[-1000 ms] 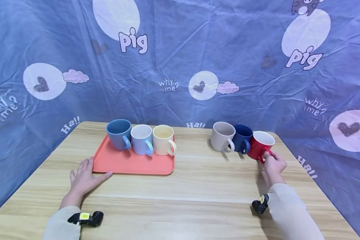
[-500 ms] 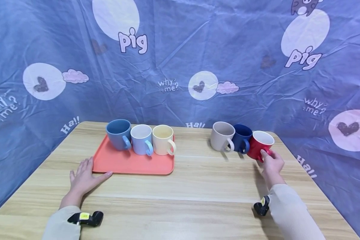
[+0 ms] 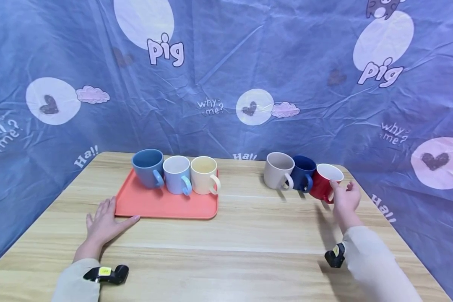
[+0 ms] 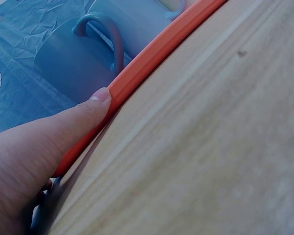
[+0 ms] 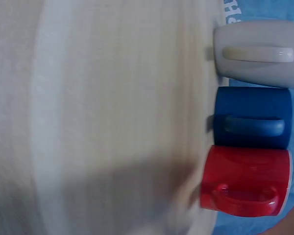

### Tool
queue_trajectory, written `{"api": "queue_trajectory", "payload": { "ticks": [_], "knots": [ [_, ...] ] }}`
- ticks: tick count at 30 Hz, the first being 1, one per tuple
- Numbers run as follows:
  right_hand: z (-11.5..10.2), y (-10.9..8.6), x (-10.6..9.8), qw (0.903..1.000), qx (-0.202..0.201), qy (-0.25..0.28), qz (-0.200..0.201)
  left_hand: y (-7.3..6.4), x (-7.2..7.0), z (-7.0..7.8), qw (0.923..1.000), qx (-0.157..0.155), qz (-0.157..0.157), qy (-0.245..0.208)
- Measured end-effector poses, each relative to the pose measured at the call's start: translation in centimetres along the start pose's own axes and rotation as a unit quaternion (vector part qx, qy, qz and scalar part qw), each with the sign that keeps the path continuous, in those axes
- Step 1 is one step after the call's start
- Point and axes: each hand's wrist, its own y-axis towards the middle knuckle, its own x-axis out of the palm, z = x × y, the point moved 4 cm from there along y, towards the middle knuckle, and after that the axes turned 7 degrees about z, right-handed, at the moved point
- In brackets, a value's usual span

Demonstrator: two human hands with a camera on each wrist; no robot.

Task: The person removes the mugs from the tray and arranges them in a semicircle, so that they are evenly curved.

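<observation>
My left hand (image 3: pixel 103 222) spreads over the near-left corner of a coral-red tray (image 3: pixel 166 209); its straight thumb (image 4: pixel 95 104) touches the front rim in the left wrist view. At the table's right side, my right hand (image 3: pixel 346 202) is beside a red mug (image 3: pixel 319 187), its foremost fingertip at the mug's rim and other fingers lifted off to the right. The red mug stands upright, white inside, its handle (image 5: pixel 247 205) ungripped. Left of it, close together, are a navy mug (image 3: pixel 300 176) and a light grey mug (image 3: pixel 275 176).
On the tray's back half stand a slate-blue mug (image 3: pixel 145 174), a light blue mug (image 3: pixel 175 180) and a cream mug (image 3: pixel 201 182) in a row. Behind the wooden table (image 3: pixel 226 247) hangs a printed blue cloth (image 3: pixel 219 63).
My right hand has let go of the red mug's handle and moved up and slightly right, beside its rim. The left hand still rests at the tray's corner.
</observation>
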Motion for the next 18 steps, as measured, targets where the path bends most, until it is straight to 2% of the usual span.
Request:
{"api": "queue_trajectory", "payload": {
  "ticks": [9, 15, 18],
  "knots": [
    [-2.9, -1.1, 0.8, 0.9964, -0.052, -0.052, -0.043, 0.0, 0.1, 0.0, 1.0000, -0.005, -0.002, -0.001],
    [-4.1, -1.9, 2.2, 0.9920, -0.078, -0.077, -0.063, 0.1, 0.1, 0.0, 1.0000, -0.002, -0.001, -0.001],
    [-4.8, -2.6, 3.0, 0.9880, -0.104, -0.093, -0.066, 0.1, 0.1, -0.1, 1.0000, -0.001, -0.001, -0.001]
  ]
}}
